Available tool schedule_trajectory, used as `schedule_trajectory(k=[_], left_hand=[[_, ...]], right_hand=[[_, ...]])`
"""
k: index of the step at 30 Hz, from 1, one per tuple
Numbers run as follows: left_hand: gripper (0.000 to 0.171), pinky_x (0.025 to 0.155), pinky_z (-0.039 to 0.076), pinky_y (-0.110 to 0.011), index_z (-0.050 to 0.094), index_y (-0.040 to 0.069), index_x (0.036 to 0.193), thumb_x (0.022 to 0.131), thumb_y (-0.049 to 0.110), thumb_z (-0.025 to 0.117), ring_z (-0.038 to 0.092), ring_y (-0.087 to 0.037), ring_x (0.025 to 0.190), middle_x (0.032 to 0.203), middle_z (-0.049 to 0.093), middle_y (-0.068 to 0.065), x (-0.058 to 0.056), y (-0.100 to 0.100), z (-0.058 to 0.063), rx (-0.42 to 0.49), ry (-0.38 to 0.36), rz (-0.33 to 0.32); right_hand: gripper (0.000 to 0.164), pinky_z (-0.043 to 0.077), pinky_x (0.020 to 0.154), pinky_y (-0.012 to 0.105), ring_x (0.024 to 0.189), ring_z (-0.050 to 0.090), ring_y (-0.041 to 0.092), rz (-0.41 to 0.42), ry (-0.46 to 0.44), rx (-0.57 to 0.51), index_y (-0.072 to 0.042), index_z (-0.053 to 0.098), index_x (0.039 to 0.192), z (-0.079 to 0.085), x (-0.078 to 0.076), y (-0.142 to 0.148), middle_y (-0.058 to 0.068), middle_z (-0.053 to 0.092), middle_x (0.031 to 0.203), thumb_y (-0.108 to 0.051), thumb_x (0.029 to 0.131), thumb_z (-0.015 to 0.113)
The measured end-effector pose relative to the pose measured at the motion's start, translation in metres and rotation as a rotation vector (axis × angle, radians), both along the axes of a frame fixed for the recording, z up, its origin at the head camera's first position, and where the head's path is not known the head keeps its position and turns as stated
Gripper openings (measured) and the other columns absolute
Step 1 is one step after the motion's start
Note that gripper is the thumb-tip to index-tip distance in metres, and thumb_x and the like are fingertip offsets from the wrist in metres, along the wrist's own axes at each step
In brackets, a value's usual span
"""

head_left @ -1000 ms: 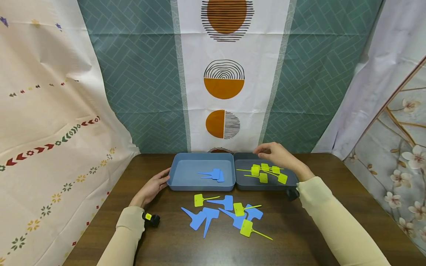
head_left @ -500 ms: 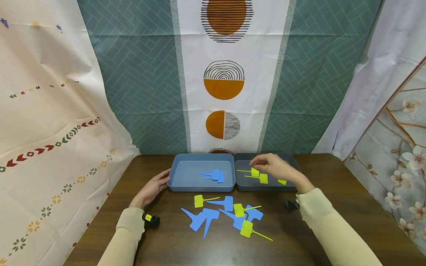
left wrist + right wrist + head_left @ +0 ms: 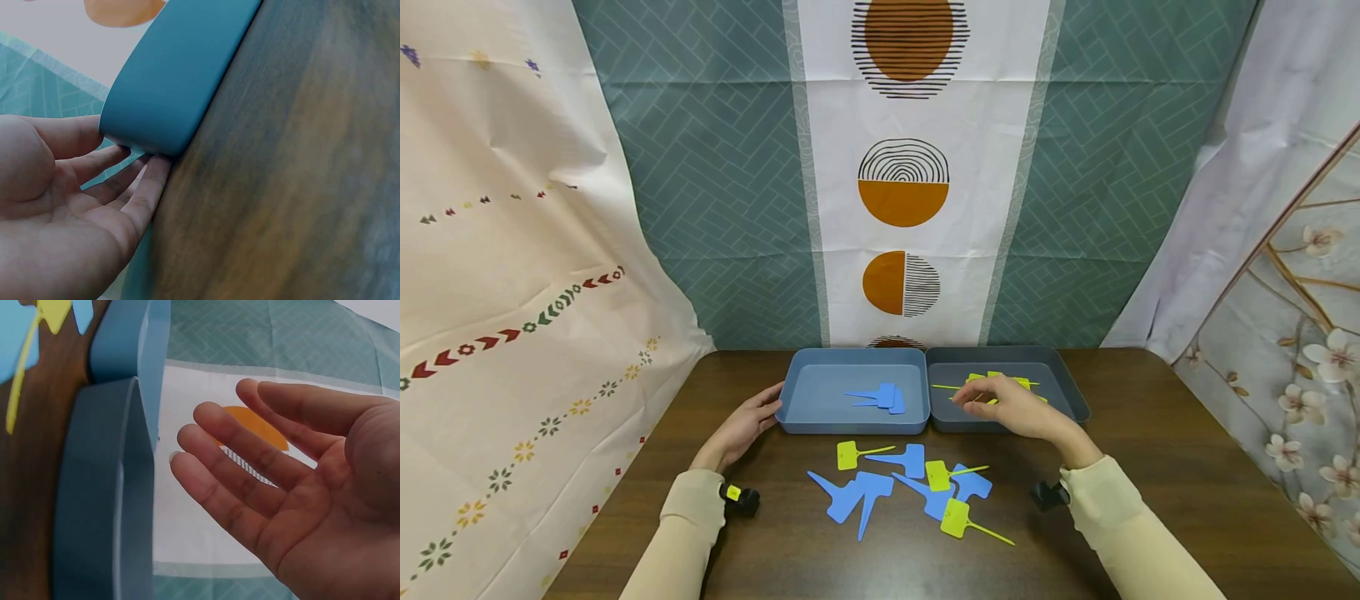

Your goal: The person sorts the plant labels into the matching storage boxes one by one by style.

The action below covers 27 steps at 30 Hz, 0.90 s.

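Note:
My left hand (image 3: 741, 429) rests its fingertips against the left end of the blue tray (image 3: 816, 400); the left wrist view shows these fingers (image 3: 150, 187) fairly straight at the tray's end. Inside that tray lie blue plant labels (image 3: 885, 395). My right hand (image 3: 1018, 408) hovers over the front of the dark grey tray (image 3: 1078, 407), holding nothing, its fingers (image 3: 212, 487) loosely bent and apart in the right wrist view. Yellow plant labels (image 3: 1024, 382) lie in the grey tray, partly hidden behind this hand.
On the brown table (image 3: 805, 567), in front of the trays, lie several blue plant labels (image 3: 846, 500) and three yellow plant labels (image 3: 956, 518), some overlapping. The two trays stand side by side. A patterned cloth (image 3: 715, 208) hangs behind the table.
My right hand has moved from the back of the grey tray toward its front and slightly left, staying empty. The left hand has stayed at the blue tray.

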<state>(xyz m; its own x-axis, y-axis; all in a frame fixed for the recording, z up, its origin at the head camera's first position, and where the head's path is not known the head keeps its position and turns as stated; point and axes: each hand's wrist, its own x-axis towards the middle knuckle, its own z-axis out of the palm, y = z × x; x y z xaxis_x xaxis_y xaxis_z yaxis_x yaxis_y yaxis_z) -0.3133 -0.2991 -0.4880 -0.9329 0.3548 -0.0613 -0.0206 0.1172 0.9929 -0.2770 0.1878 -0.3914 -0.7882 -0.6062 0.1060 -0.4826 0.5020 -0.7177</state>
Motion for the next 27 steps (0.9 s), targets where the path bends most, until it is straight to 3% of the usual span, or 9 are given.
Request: schedule_trajectory(k=[8, 18, 27], left_hand=[[0.058, 0.127, 0.016, -0.055, 0.011, -0.003, 0.165, 0.115, 0.012, 0.036, 0.015, -0.039, 0.157, 0.171, 0.011, -0.025, -0.001, 0.002, -0.002, 0.003, -0.005, 0.008], [0.058, 0.127, 0.014, -0.057, 0.01, -0.002, 0.166, 0.115, 0.012, 0.035, 0.013, -0.041, 0.157, 0.171, 0.01, -0.026, 0.001, -0.001, 0.004, -0.014, 0.003, 0.002], [0.058, 0.127, 0.014, -0.057, 0.01, -0.003, 0.165, 0.115, 0.012, 0.035, 0.013, -0.041, 0.157, 0.171, 0.01, -0.026, 0.001, 0.001, 0.002, -0.014, 0.004, -0.005]], right_hand=[[0.026, 0.06, 0.082, 0.039, 0.102, 0.067, 0.033, 0.051, -0.084, -0.009, 0.001, 0.07, 0.125, -0.021, 0.006, -0.006, 0.018, 0.071, 0.117, -0.012, 0.104, 0.063], [0.027, 0.056, 0.087, 0.03, 0.106, 0.068, 0.035, 0.172, -0.184, 0.027, 0.001, 0.069, 0.127, -0.036, 0.01, -0.022, 0.015, 0.071, 0.12, -0.014, 0.105, 0.061], [0.034, 0.056, 0.092, 0.033, 0.111, 0.065, 0.028, 0.179, -0.16, 0.118, 0.0, 0.067, 0.134, -0.048, 0.017, -0.032, 0.012, 0.069, 0.128, -0.012, 0.102, 0.065]])
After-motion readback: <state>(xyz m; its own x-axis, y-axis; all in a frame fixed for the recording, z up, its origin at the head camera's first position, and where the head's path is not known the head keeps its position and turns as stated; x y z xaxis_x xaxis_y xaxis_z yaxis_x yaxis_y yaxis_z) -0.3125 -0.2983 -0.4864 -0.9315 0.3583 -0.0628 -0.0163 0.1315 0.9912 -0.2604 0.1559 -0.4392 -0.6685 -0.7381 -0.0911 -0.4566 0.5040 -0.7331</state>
